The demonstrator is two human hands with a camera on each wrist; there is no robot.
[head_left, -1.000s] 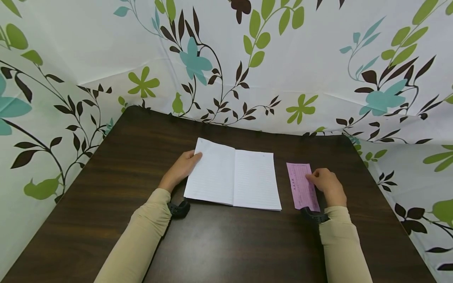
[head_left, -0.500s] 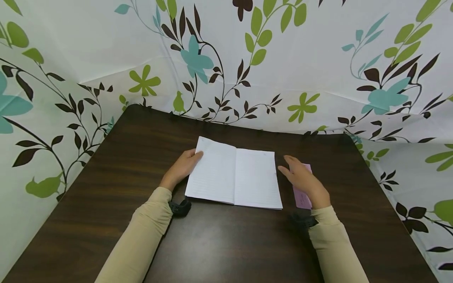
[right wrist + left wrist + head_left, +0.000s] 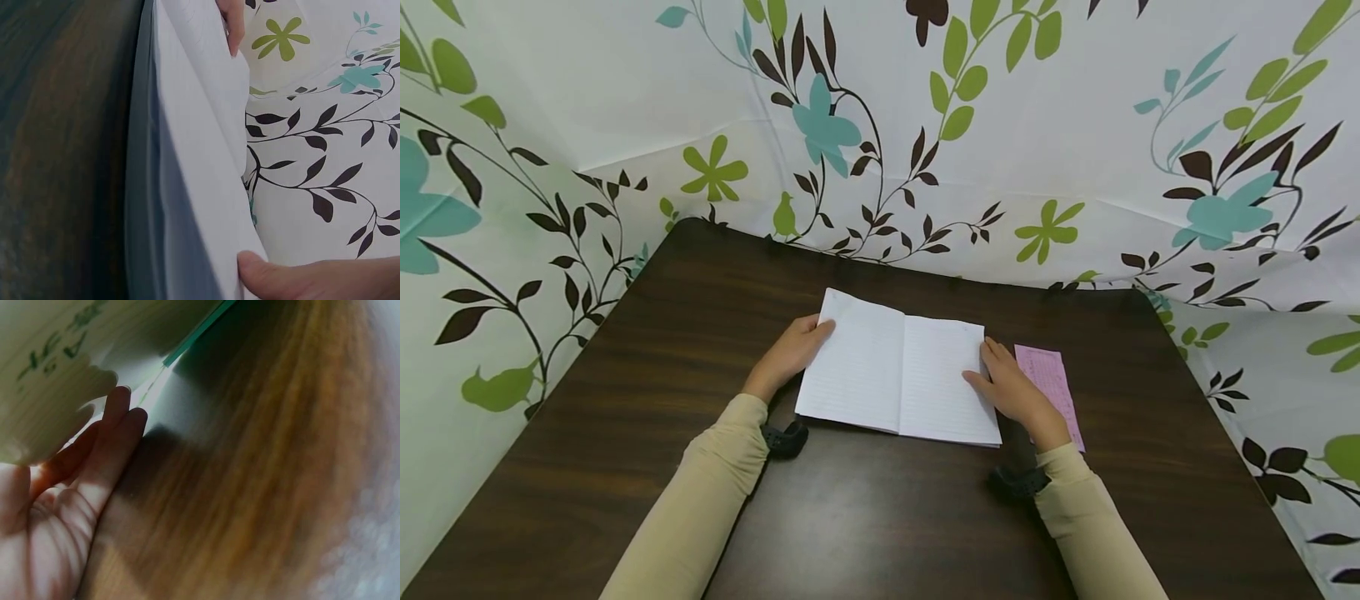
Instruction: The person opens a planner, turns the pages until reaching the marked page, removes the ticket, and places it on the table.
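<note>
An open notebook (image 3: 865, 367) with lined white pages faces up over the table. At its left edge my left hand (image 3: 786, 354) holds it, thumb on the page and fingers underneath. Dark handwriting shows on the notebook's underside (image 3: 37, 381) in the left wrist view, above the fingers (image 3: 125, 437). My right hand (image 3: 1015, 387) is at the opposite edge, its thumb (image 3: 265, 275) over the right page; its other fingers are out of sight in the right wrist view. A pink printed paper slip (image 3: 1051, 379) lies right of the notebook, partly covered by that hand and forearm.
The dark wood table (image 3: 880, 517) extends around the notebook. Behind it hangs a white cloth (image 3: 925, 200) with leaves and flowers, continuing along both sides. Each wrist wears a black strap device, such as the left one (image 3: 786, 439).
My right hand has left the pink slip and moved left to the notebook's right edge. The slip stays on the table. My left hand keeps its hold on the notebook.
</note>
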